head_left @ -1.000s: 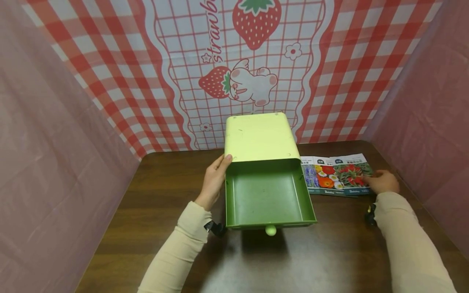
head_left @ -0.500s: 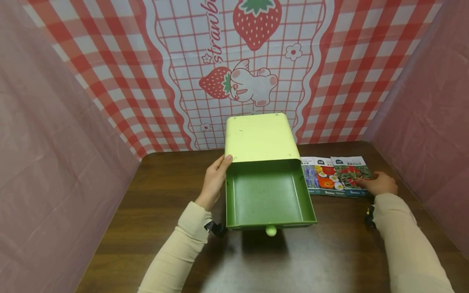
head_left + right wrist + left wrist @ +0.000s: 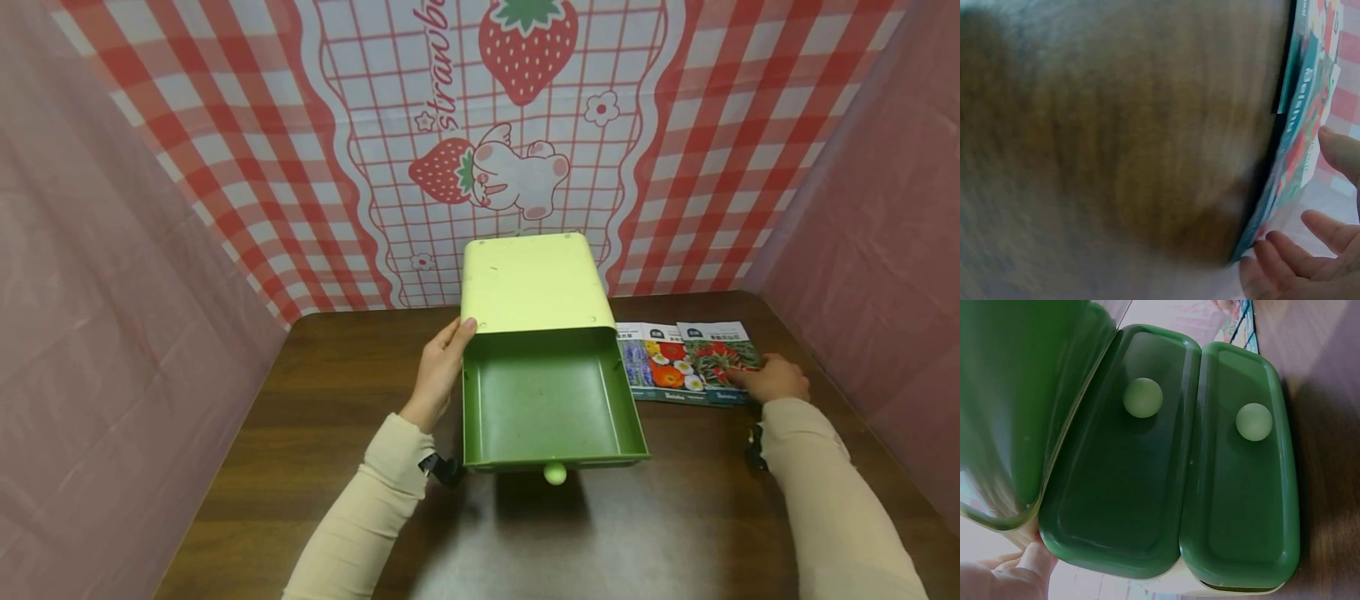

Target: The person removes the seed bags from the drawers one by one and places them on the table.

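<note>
A small drawer cabinet (image 3: 534, 283) with a pale yellow-green casing and green drawers stands at the table's middle. Its top drawer (image 3: 543, 404) is pulled out and empty. My left hand (image 3: 437, 367) holds the casing at its front left edge, thumb at the top corner; other fingers are partly hidden. Two closed lower drawers (image 3: 1119, 450) with round pale green knobs show in the left wrist view. Flower-printed packets (image 3: 673, 367) lie overlapped right of the cabinet. My right hand (image 3: 772, 381) touches the rightmost packet, thumb and fingers apart around its edge in the right wrist view.
The brown wooden table (image 3: 337, 383) reaches toward me on both sides of the cabinet. A red-and-white checked cloth (image 3: 225, 150) with strawberries hangs behind it. Pink curtains (image 3: 877, 208) close off the left and right sides.
My right hand has moved slightly left. The rightmost packet has straightened and lies closer over its neighbour. The left hand, the cabinet and the drawer stay where they were.
</note>
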Tool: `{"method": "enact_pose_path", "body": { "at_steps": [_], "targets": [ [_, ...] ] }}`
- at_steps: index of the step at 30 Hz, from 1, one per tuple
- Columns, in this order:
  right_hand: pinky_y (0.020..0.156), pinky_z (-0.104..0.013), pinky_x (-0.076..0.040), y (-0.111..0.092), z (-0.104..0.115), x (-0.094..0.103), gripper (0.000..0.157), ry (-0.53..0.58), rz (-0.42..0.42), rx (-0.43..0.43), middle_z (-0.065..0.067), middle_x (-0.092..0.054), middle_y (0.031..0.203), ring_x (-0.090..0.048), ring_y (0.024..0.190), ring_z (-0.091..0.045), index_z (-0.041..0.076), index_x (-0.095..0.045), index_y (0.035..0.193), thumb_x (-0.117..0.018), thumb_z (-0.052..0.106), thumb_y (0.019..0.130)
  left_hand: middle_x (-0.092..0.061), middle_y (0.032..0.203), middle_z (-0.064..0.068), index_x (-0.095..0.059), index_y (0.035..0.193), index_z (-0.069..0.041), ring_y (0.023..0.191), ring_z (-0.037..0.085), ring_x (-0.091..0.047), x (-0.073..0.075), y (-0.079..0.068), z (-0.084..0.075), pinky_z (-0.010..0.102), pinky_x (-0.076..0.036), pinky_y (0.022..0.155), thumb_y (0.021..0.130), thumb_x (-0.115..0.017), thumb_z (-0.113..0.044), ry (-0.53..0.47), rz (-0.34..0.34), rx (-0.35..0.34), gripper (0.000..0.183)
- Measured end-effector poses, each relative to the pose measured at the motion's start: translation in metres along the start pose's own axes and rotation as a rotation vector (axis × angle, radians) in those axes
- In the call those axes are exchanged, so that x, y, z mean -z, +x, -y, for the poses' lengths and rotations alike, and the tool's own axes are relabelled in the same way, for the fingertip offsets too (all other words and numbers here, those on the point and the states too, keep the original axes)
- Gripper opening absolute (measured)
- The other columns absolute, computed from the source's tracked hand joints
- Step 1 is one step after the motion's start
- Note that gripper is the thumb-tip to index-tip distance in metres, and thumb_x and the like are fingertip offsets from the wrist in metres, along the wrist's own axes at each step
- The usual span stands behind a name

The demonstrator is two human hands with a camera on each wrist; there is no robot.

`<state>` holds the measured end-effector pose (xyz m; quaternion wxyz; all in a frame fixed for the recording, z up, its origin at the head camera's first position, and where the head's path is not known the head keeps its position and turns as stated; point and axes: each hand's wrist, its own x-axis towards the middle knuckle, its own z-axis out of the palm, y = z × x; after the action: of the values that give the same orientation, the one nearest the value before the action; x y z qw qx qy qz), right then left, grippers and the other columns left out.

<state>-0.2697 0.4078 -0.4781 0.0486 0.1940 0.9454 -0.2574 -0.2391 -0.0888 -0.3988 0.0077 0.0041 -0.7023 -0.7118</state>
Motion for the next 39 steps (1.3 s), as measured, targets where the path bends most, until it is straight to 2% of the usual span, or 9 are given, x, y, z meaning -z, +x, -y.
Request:
{"method": "enact_pose_path", "body": {
  "at_steps": [8,13,16,18,22,25,32,35,39],
  "targets": [
    [0.100,-0.067,-0.038,-0.005,0.017,0.007,0.073,0.069,-0.063,0.096,-0.045,-0.037,0.137,-0.040,0.121,-0.058,-0.019,-0.031,0.141,-0.036,0.041,0.100,-0.039,0.155,0.012,-0.040,0.149,-0.007,0.144,0.028,-0.034,0.000,-0.001,0.000,0.047,-0.031,0.119,0.096,-0.058,-0.048,0.002,-0.005,0.000,0.069],
    [0.083,-0.059,-0.048,-0.018,0.041,0.016,0.063,0.130,-0.151,0.180,-0.038,-0.052,0.128,-0.055,0.106,-0.050,-0.013,-0.046,0.135,-0.035,0.039,0.101,-0.039,0.155,0.013,-0.040,0.149,-0.006,0.145,0.029,-0.034,0.000,-0.001,0.001,0.049,-0.031,0.119,0.096,-0.058,-0.048,0.001,-0.003,-0.007,0.070],
    [0.065,-0.043,-0.049,-0.027,0.059,0.020,0.056,0.152,-0.218,0.240,-0.033,-0.061,0.115,-0.062,0.081,-0.035,-0.010,-0.055,0.128,-0.038,0.036,0.100,-0.039,0.155,0.012,-0.040,0.149,-0.007,0.145,0.029,-0.033,0.000,-0.001,0.001,0.048,-0.031,0.119,0.096,-0.057,-0.048,-0.003,0.000,-0.003,0.070],
    [0.059,-0.031,-0.046,-0.035,0.071,0.022,0.051,0.177,-0.252,0.279,-0.029,-0.064,0.109,-0.059,0.069,-0.017,-0.008,-0.059,0.124,-0.040,0.034,0.101,-0.039,0.155,0.012,-0.039,0.150,-0.007,0.145,0.029,-0.033,0.000,0.000,0.001,0.048,-0.031,0.119,0.096,-0.057,-0.048,0.000,0.000,0.003,0.070],
    [0.052,-0.022,-0.043,-0.056,0.095,0.026,0.047,0.241,-0.256,0.348,-0.026,-0.066,0.105,-0.048,0.060,0.009,-0.004,-0.063,0.119,-0.043,0.034,0.102,-0.039,0.155,0.011,-0.039,0.150,-0.008,0.145,0.028,-0.034,0.000,0.000,0.001,0.047,-0.032,0.118,0.096,-0.057,-0.048,0.004,-0.001,0.008,0.070],
    [0.048,-0.023,-0.044,-0.076,0.111,0.030,0.045,0.290,-0.240,0.411,-0.024,-0.068,0.100,-0.050,0.060,0.011,-0.002,-0.063,0.118,-0.044,0.036,0.102,-0.040,0.155,0.011,-0.040,0.150,-0.008,0.144,0.028,-0.034,0.000,0.000,0.001,0.047,-0.032,0.118,0.096,-0.057,-0.049,0.006,-0.003,0.007,0.070],
    [0.052,-0.017,-0.048,-0.123,0.140,0.034,0.032,0.378,-0.248,0.580,0.019,-0.062,0.076,-0.058,0.063,0.003,0.002,-0.067,0.109,-0.054,0.030,0.100,-0.040,0.155,0.012,-0.040,0.149,-0.007,0.144,0.028,-0.035,0.000,0.000,0.000,0.047,-0.032,0.118,0.096,-0.057,-0.049,0.007,-0.005,-0.002,0.070],
    [0.054,-0.016,-0.048,-0.143,0.149,0.033,0.025,0.388,-0.248,0.646,0.020,-0.062,0.076,-0.059,0.064,0.003,0.004,-0.067,0.106,-0.058,0.026,0.099,-0.040,0.155,0.013,-0.040,0.149,-0.006,0.144,0.028,-0.035,0.000,0.000,0.001,0.047,-0.032,0.118,0.096,-0.057,-0.048,0.006,-0.005,-0.008,0.070],
    [0.054,-0.016,-0.045,-0.169,0.156,0.028,0.015,0.387,-0.262,0.726,0.006,-0.066,0.080,-0.056,0.065,0.001,0.007,-0.068,0.102,-0.061,0.019,0.098,-0.039,0.155,0.014,-0.040,0.149,-0.005,0.145,0.029,-0.034,0.000,0.001,0.001,0.047,-0.032,0.119,0.096,-0.057,-0.047,0.003,-0.002,-0.009,0.069]
  ]
}}
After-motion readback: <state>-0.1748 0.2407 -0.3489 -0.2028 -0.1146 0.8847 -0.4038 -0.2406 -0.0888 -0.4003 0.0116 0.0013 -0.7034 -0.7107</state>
